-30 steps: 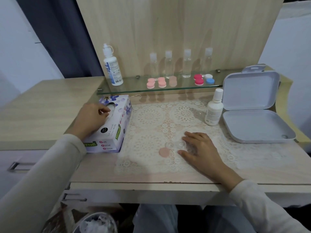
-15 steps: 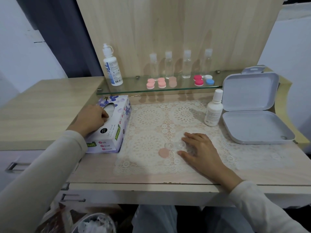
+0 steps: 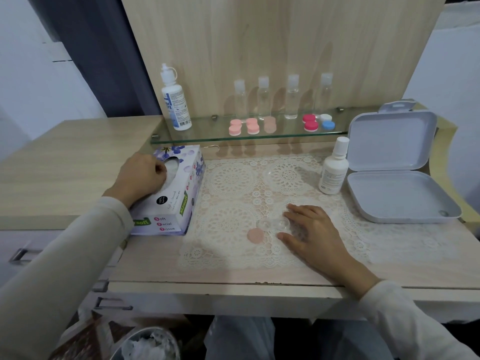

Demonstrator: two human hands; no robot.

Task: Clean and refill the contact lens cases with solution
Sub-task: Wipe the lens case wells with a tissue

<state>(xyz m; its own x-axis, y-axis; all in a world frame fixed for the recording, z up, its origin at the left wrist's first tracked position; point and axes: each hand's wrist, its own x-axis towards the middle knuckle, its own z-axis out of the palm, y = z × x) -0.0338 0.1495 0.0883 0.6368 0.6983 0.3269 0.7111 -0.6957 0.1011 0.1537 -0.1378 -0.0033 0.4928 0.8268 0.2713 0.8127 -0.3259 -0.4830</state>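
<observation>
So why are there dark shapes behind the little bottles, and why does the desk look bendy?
Head view: light throws soft shadows just left of the four clear bottles onto the wooden back panel; head view too: the wide-angle lens bows the desk edges near the frame's sides, while the middle looks fairly sharp.

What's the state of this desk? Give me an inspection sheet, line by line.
Surface: wooden desk, with a lace mat under the work.
Job's things: clear lens case open on the mat, a pink cap beside it; small white bottle upright; big bottle on the glass shelf.
Clutter: tissue box; open grey box; four clear bottles and spare cases on the shelf.
Hands: left hand pinches a tissue at the box opening; right hand flat, fingers at the lens case.
Cables: nothing seen.
Surroundings: bin with used tissues below the desk; dark curtain at back left.
</observation>
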